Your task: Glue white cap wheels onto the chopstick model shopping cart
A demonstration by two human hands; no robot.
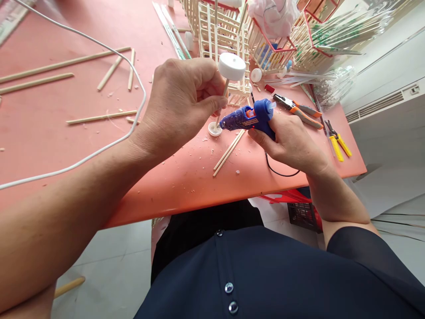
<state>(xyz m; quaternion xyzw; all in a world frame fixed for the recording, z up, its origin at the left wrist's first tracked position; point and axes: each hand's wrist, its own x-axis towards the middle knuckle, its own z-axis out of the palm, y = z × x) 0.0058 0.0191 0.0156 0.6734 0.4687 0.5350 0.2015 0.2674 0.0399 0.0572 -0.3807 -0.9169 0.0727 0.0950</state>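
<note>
My left hand (189,102) pinches a thin wooden stick (226,87) that stands nearly upright. A white round cap (231,66) sits on the stick's top end. Its lower end reaches into a second white cap (215,130), which lies open side up on the table. My right hand (288,139) is wrapped round a blue hot glue gun (249,117), with a clear glue stick poking from its back. The gun's nozzle points left and is close beside the stick's lower end; whether it touches cannot be made out.
Two thin sticks (229,153) lie near the front edge of the pink table (172,177). Pliers (297,110) and yellow-handled cutters (338,141) lie right. Stick-built frames (222,40) stand behind. A white cable (99,155) crosses the left side among loose dowels (66,64).
</note>
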